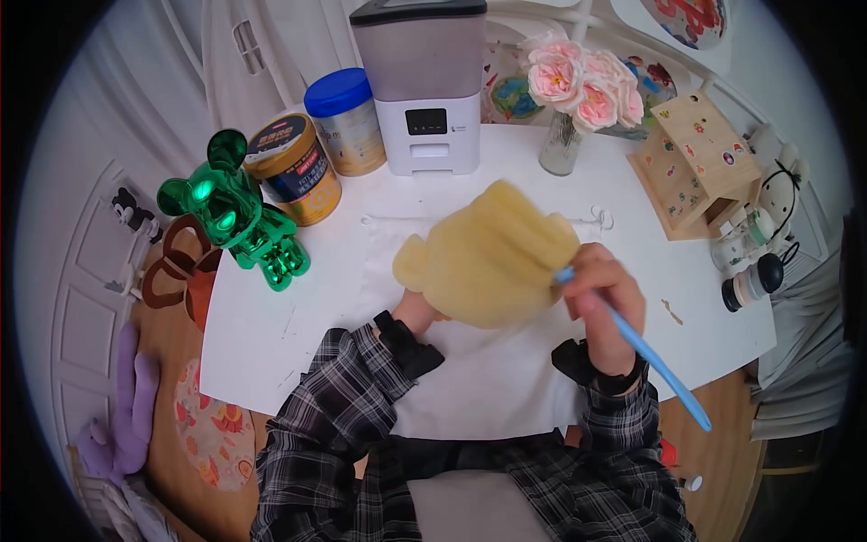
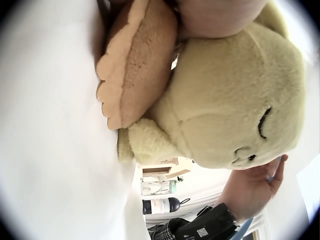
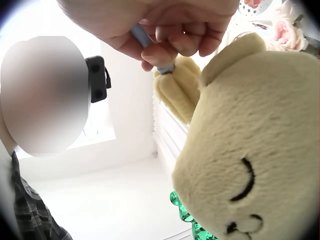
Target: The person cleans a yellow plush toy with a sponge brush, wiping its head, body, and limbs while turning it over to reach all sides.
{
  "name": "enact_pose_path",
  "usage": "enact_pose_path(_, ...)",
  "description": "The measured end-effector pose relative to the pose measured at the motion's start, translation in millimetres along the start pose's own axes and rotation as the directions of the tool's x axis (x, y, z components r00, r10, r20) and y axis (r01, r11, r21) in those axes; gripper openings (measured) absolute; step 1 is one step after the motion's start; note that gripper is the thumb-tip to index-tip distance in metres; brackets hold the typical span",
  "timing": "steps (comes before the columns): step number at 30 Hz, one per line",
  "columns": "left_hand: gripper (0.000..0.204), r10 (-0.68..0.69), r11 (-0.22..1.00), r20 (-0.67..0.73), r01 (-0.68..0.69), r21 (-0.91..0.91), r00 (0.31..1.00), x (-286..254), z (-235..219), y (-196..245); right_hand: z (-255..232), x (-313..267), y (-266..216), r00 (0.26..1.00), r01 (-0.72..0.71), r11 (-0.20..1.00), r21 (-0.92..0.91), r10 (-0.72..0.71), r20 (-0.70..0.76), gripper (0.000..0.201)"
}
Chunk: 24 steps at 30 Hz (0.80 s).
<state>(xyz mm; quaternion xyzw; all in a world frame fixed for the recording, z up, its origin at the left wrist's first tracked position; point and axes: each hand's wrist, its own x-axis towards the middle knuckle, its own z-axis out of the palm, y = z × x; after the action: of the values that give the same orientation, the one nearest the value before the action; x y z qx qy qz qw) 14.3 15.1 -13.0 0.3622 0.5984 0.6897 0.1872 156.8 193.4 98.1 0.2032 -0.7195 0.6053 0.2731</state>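
Observation:
A pale yellow plush toy [image 1: 492, 257] with rounded ears and stitched closed eyes is held up over the white cloth [image 1: 470, 388]. My left hand [image 1: 415, 313] grips it from below, its fingers mostly hidden by the toy. In the left wrist view, a tan scalloped plush part [image 2: 137, 75] lies beside the toy's body, close to that hand. My right hand [image 1: 610, 298] pinches a light blue long-handled tool [image 1: 655, 366]. The tool's tip meets a ridged yellow plush part [image 3: 177, 92] beside the ear in the right wrist view; its working end is hidden.
A green shiny bear figure [image 1: 230, 212], two cans and a grey-white dispenser [image 1: 429, 126] stand at the back left and middle. Pink flowers in a glass vase [image 1: 562, 149], a wooden house [image 1: 700, 167] and small bottles [image 1: 754, 280] line the right side.

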Motion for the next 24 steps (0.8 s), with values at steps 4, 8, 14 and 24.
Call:
enact_pose_path(4,0.045,0.143,0.95,0.036,-0.148,0.275,0.989,-1,-4,-4,6,10,-10,0.99,0.095,0.985,-0.141,-0.079,0.115,0.006)
enact_pose_path(8,0.05,0.018,0.973,-0.089,0.003,0.231,0.996,-9,-6,-26,-9,0,-3,0.945,0.258,0.935,0.245,-0.193,-0.263,0.006)
enact_pose_path(14,0.051,0.079,0.969,-0.14,-0.043,0.245,0.987,-9,-2,-25,4,11,-10,0.966,-0.054,0.975,0.217,0.106,-0.236,0.022)
enact_pose_path(24,0.046,0.085,0.94,-0.137,-0.034,0.338,0.987,-12,-7,-36,-38,11,7,0.885,0.073,0.916,0.393,0.122,-0.449,0.021)
